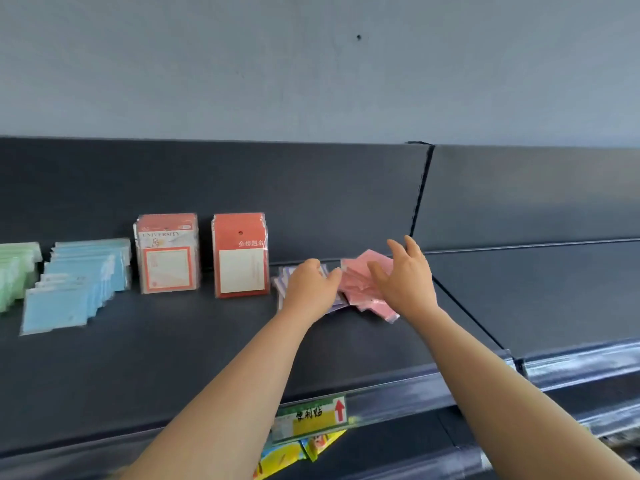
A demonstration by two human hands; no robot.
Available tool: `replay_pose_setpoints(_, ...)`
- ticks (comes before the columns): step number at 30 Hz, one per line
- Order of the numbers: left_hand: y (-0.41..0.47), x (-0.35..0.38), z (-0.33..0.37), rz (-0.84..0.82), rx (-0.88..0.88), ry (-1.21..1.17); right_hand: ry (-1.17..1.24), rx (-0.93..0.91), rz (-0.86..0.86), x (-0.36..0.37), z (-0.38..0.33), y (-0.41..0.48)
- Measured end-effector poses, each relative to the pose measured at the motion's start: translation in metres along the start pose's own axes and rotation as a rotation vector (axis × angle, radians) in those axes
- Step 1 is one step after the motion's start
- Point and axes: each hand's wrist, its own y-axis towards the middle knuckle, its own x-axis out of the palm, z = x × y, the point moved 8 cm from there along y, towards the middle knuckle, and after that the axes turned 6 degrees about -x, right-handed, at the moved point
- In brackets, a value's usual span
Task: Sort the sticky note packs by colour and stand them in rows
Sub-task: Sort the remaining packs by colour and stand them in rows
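Note:
On the dark shelf [173, 341] lie loose purple packs [284, 284] and a heap of pink packs [360, 282] at the middle. My left hand [311, 289] rests on the purple packs, its fingers curved over them. My right hand [405, 275] hovers over the pink heap with fingers spread. To the left stand rows of green packs [14, 271] and blue packs [76, 282]. Two upright red stacks follow: one with a "UNIVERSITY" card [168, 252] and one plain red [240, 254].
The shelf's back panel [277, 188] rises behind the packs. A price label strip with a red arrow [311, 415] runs along the front edge. Yellow packets [294, 452] hang on the level below. A second shelf section [536, 289] adjoins on the right.

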Motion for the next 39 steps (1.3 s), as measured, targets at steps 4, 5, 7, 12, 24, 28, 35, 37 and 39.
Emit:
replay_pose_setpoints(4, 0.005, 0.03, 0.015, 0.014, -0.099, 0.064, 0.263, 0.199, -0.198, 0.011, 0.048, 0.006)
replay_pose_setpoints(5, 0.006, 0.034, 0.018, 0.012, -0.117, 0.095, 0.328, 0.223, -0.246, 0.015, 0.053, 0.007)
replay_pose_setpoints(7, 0.009, 0.042, 0.02, -0.008, -0.156, 0.138, 0.433, 0.241, -0.308, 0.021, 0.059, 0.011)
replay_pose_setpoints(12, 0.02, 0.061, 0.025, -0.038, -0.219, 0.019, 0.526, 0.252, -0.351, 0.027, 0.072, 0.024)
replay_pose_setpoints(24, 0.037, 0.123, 0.048, -0.161, -0.299, -0.298, 0.596, 0.317, -0.29, 0.019, 0.118, 0.051)
replay_pose_setpoints(28, 0.056, 0.147, 0.055, -0.169, -0.273, -0.312, 0.545, 0.336, -0.27, 0.013, 0.14, 0.064)
replay_pose_setpoints(35, 0.069, 0.152, 0.056, -0.115, -0.223, -0.259, 0.529, 0.339, -0.251, 0.015, 0.156, 0.072)
replay_pose_setpoints(37, 0.064, 0.147, 0.06, -0.065, -0.193, -0.205, 0.499, 0.318, -0.246, 0.013, 0.156, 0.072)
replay_pose_setpoints(39, 0.055, 0.138, 0.07, -0.01, -0.136, -0.124, 0.427, 0.252, -0.218, 0.005, 0.151, 0.072)
